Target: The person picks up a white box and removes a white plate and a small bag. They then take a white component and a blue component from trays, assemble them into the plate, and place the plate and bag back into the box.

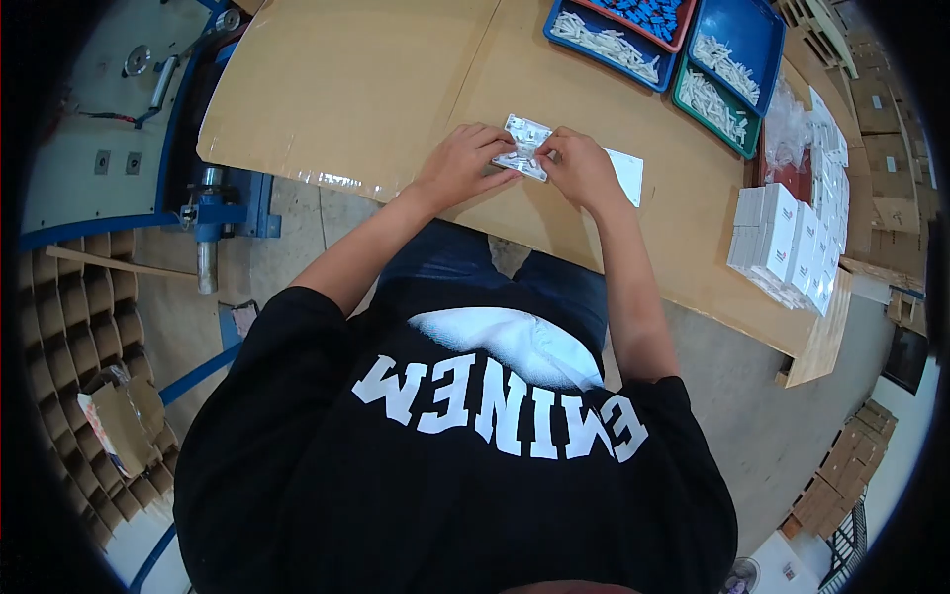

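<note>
A white square plastic plate (528, 132) with raised fittings lies near the front edge of the cardboard-covered table. Its left side is gripped by my left hand (465, 163), fingers curled over the edge. My right hand (579, 166) is at the plate's right side, thumb and fingers pinched together over it. A small white part seems to be between those fingertips, but it is too small to make out. Beside my right hand lies a flat white panel (626, 176), partly covered by that hand.
Trays at the back right hold small parts: a blue tray (554, 36) and a green tray (683, 102) with white pieces, a red tray (681, 42) with blue ones. Stacked white boxes (782, 238) stand at the right. A blue metal machine (206, 213) is on the left.
</note>
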### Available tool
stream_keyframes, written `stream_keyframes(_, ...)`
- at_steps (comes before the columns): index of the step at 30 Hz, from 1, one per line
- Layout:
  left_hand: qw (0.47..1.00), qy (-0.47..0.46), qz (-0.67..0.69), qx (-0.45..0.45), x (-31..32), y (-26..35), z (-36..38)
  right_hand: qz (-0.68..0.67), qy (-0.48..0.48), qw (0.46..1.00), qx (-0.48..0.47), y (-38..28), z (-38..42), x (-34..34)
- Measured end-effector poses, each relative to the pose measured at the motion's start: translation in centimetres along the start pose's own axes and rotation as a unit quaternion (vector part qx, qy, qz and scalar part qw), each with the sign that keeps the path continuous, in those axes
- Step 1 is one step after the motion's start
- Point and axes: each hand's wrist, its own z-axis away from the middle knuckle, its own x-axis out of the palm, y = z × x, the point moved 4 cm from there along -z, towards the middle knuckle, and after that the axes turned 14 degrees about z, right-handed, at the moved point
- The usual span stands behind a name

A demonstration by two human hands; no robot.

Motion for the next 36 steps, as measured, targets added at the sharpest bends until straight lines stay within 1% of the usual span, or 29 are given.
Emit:
stream_keyframes(2,1.0,-0.005,-0.003,0.003,0.2,0.2,0.1,0.024,-0.038,0.999,-0.006,-0.1,0.0,-0.1)
stream_keyframes(5,1.0,0.002,-0.002,-0.008,0.1,0.6,-0.1,0.02,-0.062,0.998,0.002,-0.3,0.1,-0.5)
stream_keyframes(7,1.0,-0.011,-0.019,0.011,0.2,0.6,0.0,0.011,-0.066,0.998,0.009,-0.2,0.2,-0.3)
stream_keyframes(9,1.0,-0.008,-0.02,0.011,0.2,0.7,0.0,0.001,-0.067,0.998,0.017,-0.1,0.4,-0.2)
stream_keyframes(11,1.0,-0.005,-0.023,0.012,0.2,0.8,-0.1,0.034,-0.033,0.999,0.013,-0.3,0.7,-0.3)
stream_keyframes(12,0.999,-0.007,-0.03,0.016,0.2,0.9,-0.1,0.033,-0.031,0.999,0.013,-0.4,0.8,-0.2)
stream_keyframes(15,0.999,-0.007,-0.038,0.02,0.3,0.9,0.0,0.058,0.004,0.998,0.033,-0.7,1.3,0.2)
stream_keyframes(20,0.999,-0.007,-0.043,0.025,0.5,1.0,0.1,0.109,0.027,0.987,0.113,-1.4,1.4,0.9)
stream_keyframes(24,0.999,0.008,-0.038,0.034,0.3,1.3,0.3,0.119,0.074,0.982,0.124,-1.7,2.1,1.6)
stream_keyframes(26,0.998,0.017,-0.036,0.039,0.1,1.6,0.4,0.084,0.083,0.985,0.126,-1.6,2.7,1.9)
stream_keyframes(27,0.999,0.008,-0.032,0.033,0.1,1.4,0.5,0.089,0.087,0.984,0.127,-1.8,3.2,1.8)
stream_keyframes(29,0.999,0.004,-0.025,0.034,0.2,1.4,0.5,0.046,0.165,0.977,0.13,-2.1,4.7,1.0)
stream_keyframes(31,1.0,0.026,-0.009,0.005,0.0,1.5,0.5,0.036,0.157,0.976,0.148,-1.6,6.1,0.5)
stream_keyframes(32,0.999,0.031,-0.008,0.01,-0.1,1.5,0.3,0.018,0.143,0.976,0.165,-1.3,6.7,0.4)
stream_keyframes(33,1.0,0.025,-0.001,0.0,-0.1,1.5,0.2,0.022,0.146,0.975,0.164,-1.0,7.3,0.2)
stream_keyframes(34,1.0,0.019,0.007,-0.012,-0.1,1.5,0.2,-0.002,0.151,0.973,0.174,-0.5,8.0,0.0)
stream_keyframes(36,1.0,0.022,-0.001,-0.013,-0.1,1.4,0.1,-0.026,0.154,0.97,0.185,0.6,9.1,0.3)
